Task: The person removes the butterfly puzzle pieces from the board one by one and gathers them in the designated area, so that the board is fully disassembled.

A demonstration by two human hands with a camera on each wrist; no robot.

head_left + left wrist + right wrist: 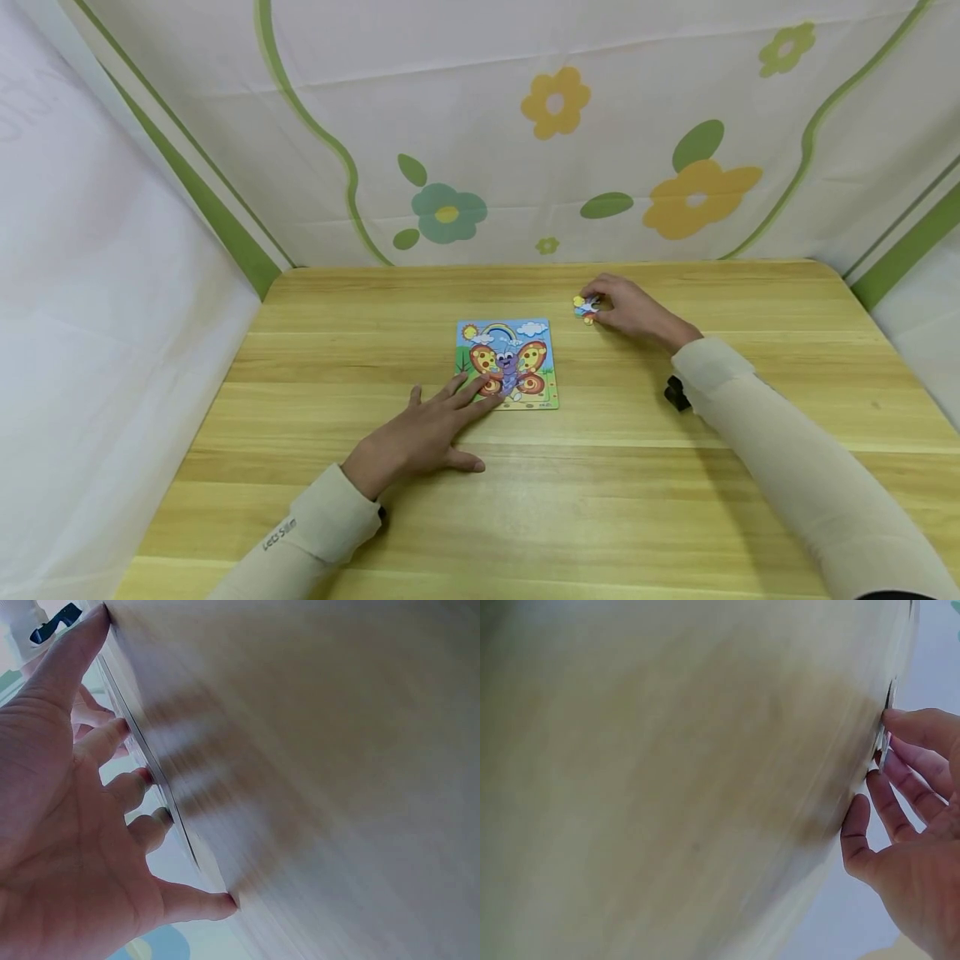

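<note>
A square butterfly jigsaw puzzle (538, 387) lies flat on the wooden table, showing a sun, a rainbow and clouds. My left hand (431, 429) is spread wide, its fingertips on the lower left part of the puzzle. Its thumb points away to the right, off the puzzle. In the left wrist view, the straight fingers of the left hand (90, 817) touch the puzzle's thin edge. Farther back on the right, my right hand (630, 308) pinches small, colourful puzzle pieces (587, 310) at the table top. The right wrist view has these thin pieces (886, 746) edge-on between thumb and fingers.
The light wooden table (600, 500) ends at the back against a white curtain (480, 108) printed with flowers. Another white curtain (97, 292) hangs along the left side. A small black object (677, 393) shows beneath the right cuff.
</note>
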